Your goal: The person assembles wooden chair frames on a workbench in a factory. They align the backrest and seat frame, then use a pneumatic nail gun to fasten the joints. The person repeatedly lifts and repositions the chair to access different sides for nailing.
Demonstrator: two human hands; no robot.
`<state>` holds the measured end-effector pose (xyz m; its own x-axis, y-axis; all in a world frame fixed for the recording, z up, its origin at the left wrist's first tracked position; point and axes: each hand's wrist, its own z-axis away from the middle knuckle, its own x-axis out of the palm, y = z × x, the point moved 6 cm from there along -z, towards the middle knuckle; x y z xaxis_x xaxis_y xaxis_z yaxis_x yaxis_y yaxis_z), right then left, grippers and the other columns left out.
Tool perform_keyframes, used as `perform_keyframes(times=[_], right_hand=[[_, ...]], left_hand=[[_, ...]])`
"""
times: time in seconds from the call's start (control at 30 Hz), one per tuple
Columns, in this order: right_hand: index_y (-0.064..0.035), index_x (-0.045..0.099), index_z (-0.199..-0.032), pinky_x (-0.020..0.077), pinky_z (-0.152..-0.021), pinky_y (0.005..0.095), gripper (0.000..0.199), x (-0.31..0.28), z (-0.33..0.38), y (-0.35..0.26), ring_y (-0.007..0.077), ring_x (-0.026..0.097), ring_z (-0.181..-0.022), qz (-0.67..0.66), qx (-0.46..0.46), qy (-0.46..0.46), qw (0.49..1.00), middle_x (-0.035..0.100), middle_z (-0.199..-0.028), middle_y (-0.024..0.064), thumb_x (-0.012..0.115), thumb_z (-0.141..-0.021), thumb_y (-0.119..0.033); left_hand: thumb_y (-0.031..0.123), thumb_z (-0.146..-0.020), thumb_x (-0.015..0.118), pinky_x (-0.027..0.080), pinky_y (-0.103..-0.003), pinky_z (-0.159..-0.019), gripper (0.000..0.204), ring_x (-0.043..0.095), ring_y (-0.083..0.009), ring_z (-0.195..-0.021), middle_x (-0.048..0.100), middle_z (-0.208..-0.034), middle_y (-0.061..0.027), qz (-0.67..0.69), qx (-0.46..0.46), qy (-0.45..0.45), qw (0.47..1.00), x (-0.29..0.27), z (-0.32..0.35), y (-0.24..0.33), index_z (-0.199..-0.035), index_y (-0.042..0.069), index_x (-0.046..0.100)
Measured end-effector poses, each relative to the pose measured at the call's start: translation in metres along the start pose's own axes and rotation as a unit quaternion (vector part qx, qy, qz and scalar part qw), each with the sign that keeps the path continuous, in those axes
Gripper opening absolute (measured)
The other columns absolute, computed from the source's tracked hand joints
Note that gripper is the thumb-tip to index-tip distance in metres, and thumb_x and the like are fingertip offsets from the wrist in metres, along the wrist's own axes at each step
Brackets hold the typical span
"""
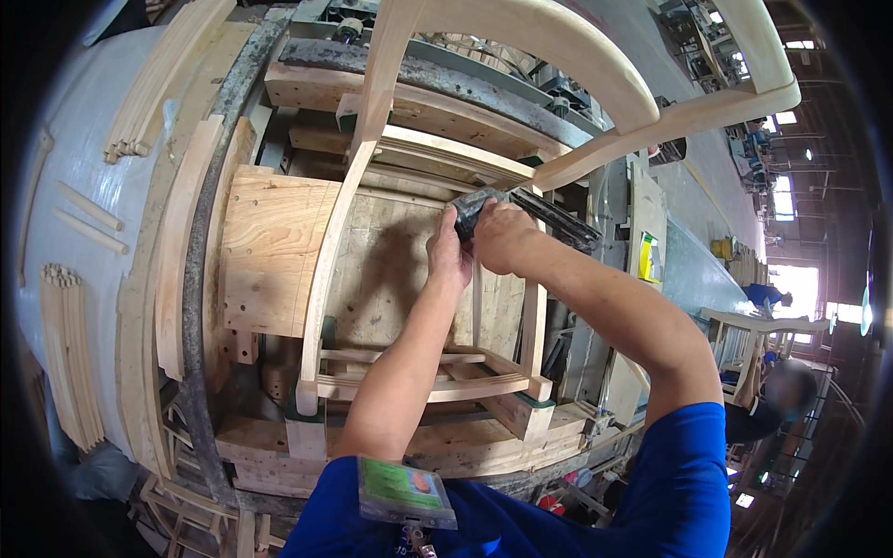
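Observation:
An unfinished pale wooden chair frame (pixel 335 232) lies in a wooden clamping jig (pixel 270 246), its curved arm and back rails arching overhead. My right hand (pixel 502 234) grips a dark tool (pixel 549 216) with a black head held against a thin upright slat (pixel 477 307) near the frame's middle. Just to its left, my left hand (pixel 450 253) is closed around the same tool head. Both forearms rise from the lower edge in blue sleeves.
Bundles of thin wooden strips (pixel 70 358) and loose curved slats (pixel 153 84) lie on the pale surface at left. A person in dark clothes (pixel 777 400) stands by another chair frame (pixel 753 325) at right. Machinery sits behind the jig.

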<state>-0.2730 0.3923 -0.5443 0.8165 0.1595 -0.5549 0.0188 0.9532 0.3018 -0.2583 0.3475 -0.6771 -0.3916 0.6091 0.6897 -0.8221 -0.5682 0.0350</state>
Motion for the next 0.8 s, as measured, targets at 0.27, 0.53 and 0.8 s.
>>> perform_keyframes(times=[0.27,0.53,0.8], right_hand=[[0.0215,0.040,-0.150,0.0506,-0.110,0.0396,0.074,-0.006,0.003,0.006,0.0374,0.059,-0.138,-0.031,0.013,-0.027,0.999,0.055,-0.150,0.0331,0.067,-0.094,-0.019],[0.0227,0.040,-0.148,0.0542,-0.106,0.0406,0.068,-0.009,0.018,0.014,0.0378,0.059,-0.136,-0.068,0.027,0.023,0.997,0.054,-0.148,0.0332,0.062,-0.099,-0.019],[0.0224,0.043,-0.144,0.0631,-0.084,0.0422,0.064,0.002,0.040,-0.009,0.0389,0.074,-0.111,0.116,-0.082,0.005,0.990,0.048,-0.144,0.0407,0.065,-0.097,-0.014]], left_hand=[[0.037,-0.103,0.071,0.061,-0.036,-0.075,0.040,0.073,-0.0209,-0.088,0.075,-0.109,-0.0089,-0.054,0.034,0.037,0.997,0.008,0.008,0.008,-0.124,0.003,0.065],[0.043,-0.100,0.073,0.061,-0.031,-0.059,0.040,0.073,-0.0161,-0.082,0.074,-0.106,-0.0064,-0.068,0.061,0.007,0.996,0.009,0.009,0.007,-0.118,0.007,0.068],[0.052,-0.102,0.063,0.064,-0.049,-0.086,0.043,0.073,-0.0210,-0.094,0.076,-0.108,-0.0065,-0.204,-0.092,-0.056,0.973,-0.026,0.023,0.030,-0.125,0.016,0.068]])
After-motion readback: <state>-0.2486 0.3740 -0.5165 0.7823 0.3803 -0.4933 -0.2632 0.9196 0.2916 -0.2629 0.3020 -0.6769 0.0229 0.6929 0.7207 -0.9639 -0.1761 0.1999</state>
